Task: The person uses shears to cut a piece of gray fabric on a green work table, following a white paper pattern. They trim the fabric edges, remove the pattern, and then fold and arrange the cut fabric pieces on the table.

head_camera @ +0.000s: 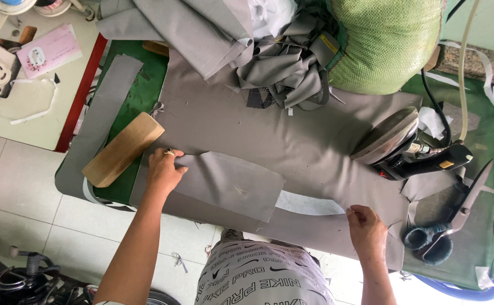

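Head view, looking down on a green-covered pressing table [145, 90] with a long grey cloth [292, 130] spread across it. The left hand [164, 169] lies flat, fingers nearly straight, pressing on the edge of a smaller grey panel [230, 183] that sits on top of the cloth near the table's front edge; it grips nothing, only holds the piece down. The right hand [367, 229] is curled, fingers closed over the cloth's near edge where it hangs off the table, pinching the fabric.

The cloth looks thin, soft and light, and I'd judge it will slide and wrinkle easily, so flat palms and edge pinches like these suit it better than a grab in the middle. A white lining [309, 203] shows under the panel's right side.

Just beside the left hand lies a wooden block [124, 148]. An iron [391, 135] rests on the cloth, well up from the right hand, its hose running off behind. Scissors [456, 217] lie near the table's right end. A heap of grey scraps [286, 68] and a green woven sack [385, 39] sit at the far side.
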